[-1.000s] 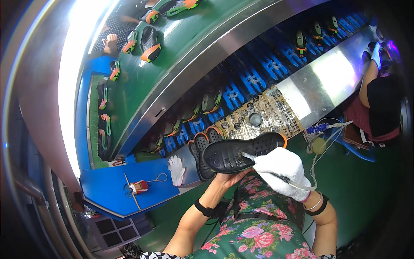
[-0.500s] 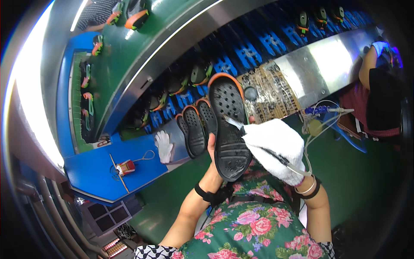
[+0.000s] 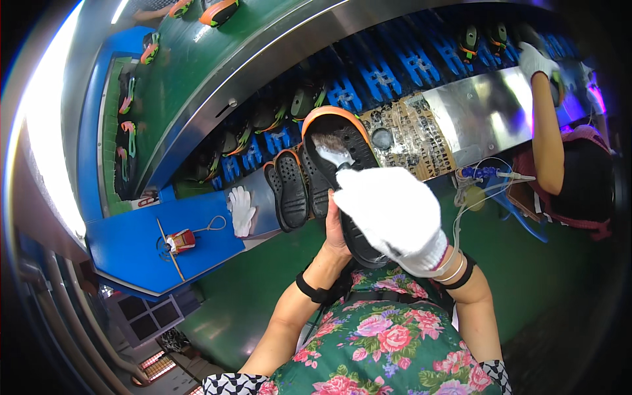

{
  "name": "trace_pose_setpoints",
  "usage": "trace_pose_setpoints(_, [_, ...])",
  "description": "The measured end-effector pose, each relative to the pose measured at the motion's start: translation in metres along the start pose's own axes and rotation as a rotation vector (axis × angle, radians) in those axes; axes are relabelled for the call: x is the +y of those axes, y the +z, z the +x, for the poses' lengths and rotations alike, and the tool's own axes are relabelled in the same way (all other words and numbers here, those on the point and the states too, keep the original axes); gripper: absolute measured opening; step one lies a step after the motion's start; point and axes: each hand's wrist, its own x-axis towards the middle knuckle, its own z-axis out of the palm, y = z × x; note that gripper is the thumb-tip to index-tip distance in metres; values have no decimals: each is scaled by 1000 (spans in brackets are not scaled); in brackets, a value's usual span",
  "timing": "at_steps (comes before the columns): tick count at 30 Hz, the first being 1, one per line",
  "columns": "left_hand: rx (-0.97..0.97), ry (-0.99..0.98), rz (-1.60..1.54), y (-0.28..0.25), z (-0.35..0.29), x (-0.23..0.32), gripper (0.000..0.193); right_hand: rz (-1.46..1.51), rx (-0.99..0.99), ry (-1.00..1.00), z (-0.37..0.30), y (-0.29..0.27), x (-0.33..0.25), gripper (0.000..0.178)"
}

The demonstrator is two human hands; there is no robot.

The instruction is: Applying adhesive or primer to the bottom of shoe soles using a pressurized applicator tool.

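My left hand (image 3: 336, 227), bare, grips the side of a black shoe sole (image 3: 359, 141) with an orange rim, tilted up in front of me. My right hand (image 3: 392, 214), in a white knit glove, is closed round a brush (image 3: 334, 150) whose handle it mostly hides. The pale, wet-looking bristles lie on the inner face of the sole, near its orange toe end. Left of this sole, several more black soles (image 3: 291, 181) with orange rims lean side by side on the metal ledge.
Taped cardboard (image 3: 421, 135) covers part of the ledge, with a dark round disc (image 3: 382, 138) on it. Behind runs a line of blue holders (image 3: 378, 69) carrying shoes. A white glove (image 3: 241, 210) lies by the blue table (image 3: 125, 253). A co-worker's gloved hand (image 3: 536, 62) reaches in at right.
My right hand has moved left and up, taking the brush from the middle of the sole toward its toe. The co-worker's arm has reached farther over the line.
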Motion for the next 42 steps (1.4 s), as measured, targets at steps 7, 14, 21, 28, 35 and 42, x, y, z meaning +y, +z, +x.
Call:
trace_pose_setpoints(7, [-195,58,-461,30,15,11,82,87,121,104,-6,5,2,32])
trace_pose_setpoints(14, [-241,166,-474,14,20,8,88,378,102,166,-11,1,-3,33])
trace_pose_setpoints(21, [-465,131,-511,21,24,17,108,32,-56,92,-15,0,-16,31])
trace_pose_setpoints(28, [-427,226,-530,30,36,32,112,171,113,36,-23,8,-2,31])
trace_pose_setpoints(35, [-531,147,-529,29,47,27,105,409,110,214,-22,11,-19,28])
trace_pose_setpoints(42, [-559,157,-542,26,46,38,102,251,-44,1,-33,13,-17,30])
